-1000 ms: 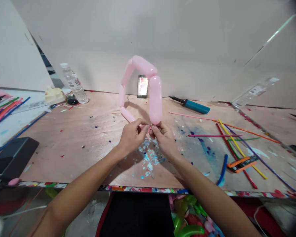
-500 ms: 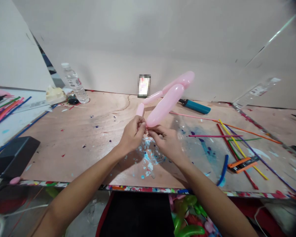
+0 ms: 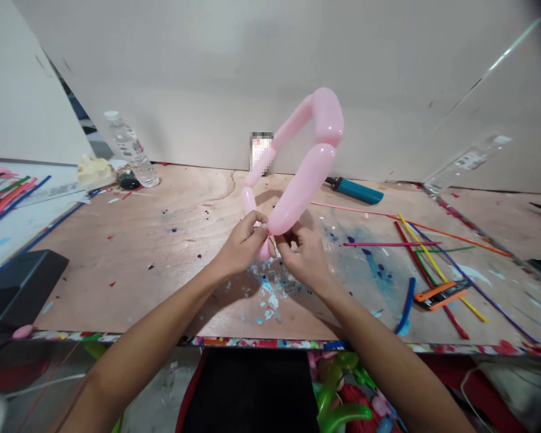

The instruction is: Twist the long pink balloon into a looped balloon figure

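Now both hands, left hand (image 3: 242, 242) and right hand (image 3: 301, 257), pinched on pink balloon (image 3: 303, 186) looping above them.

The balloon (image 3: 303, 186) is smooth pink rubber with a soft gloss; the worktop (image 3: 162, 264) is bare matt plywood, grain showing, flecked with paint; the bottle (image 3: 128, 147) is clear, shiny plastic; the pump (image 3: 356, 191) looks like smooth teal plastic, though it is small here; the wall (image 3: 252, 60) is flat matt white.

Bare wood (image 3: 171, 264) leftward (uninflated balloons (image 3: 428, 258) crowd right).
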Tool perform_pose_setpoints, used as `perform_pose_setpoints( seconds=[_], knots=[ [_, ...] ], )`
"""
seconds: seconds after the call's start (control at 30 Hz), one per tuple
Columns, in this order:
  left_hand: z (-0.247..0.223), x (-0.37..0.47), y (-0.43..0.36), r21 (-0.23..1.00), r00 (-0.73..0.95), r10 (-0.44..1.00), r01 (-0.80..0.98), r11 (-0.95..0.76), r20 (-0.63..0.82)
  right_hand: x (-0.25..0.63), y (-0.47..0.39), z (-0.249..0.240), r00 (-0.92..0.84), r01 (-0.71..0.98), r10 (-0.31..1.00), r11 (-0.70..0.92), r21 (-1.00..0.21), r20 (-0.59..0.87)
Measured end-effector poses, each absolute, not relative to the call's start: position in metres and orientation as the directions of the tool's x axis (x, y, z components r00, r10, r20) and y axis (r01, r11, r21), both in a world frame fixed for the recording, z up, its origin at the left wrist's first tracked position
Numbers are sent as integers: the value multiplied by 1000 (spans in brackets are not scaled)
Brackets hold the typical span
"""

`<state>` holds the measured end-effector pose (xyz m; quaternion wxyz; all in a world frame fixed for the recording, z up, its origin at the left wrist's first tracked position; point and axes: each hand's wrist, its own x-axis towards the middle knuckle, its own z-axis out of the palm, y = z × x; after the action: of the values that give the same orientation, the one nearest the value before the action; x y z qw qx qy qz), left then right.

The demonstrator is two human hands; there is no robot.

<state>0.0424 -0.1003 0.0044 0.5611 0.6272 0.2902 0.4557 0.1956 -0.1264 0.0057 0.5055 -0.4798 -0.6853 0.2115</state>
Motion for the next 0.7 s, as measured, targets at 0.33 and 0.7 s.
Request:
perform_pose_setpoints(
  seconds=[0.33, 0.7],
  knots=[
    [3, 39, -99, 962, 329, 908, -3, -273, 258, 196, -123, 7, -116, 199, 920, 391, -899, 374],
    [10, 42, -112, 872, 302, 888, 245, -423, 346, 202, -114, -6, -13, -32, 974, 224, -974, 224]
  ],
)
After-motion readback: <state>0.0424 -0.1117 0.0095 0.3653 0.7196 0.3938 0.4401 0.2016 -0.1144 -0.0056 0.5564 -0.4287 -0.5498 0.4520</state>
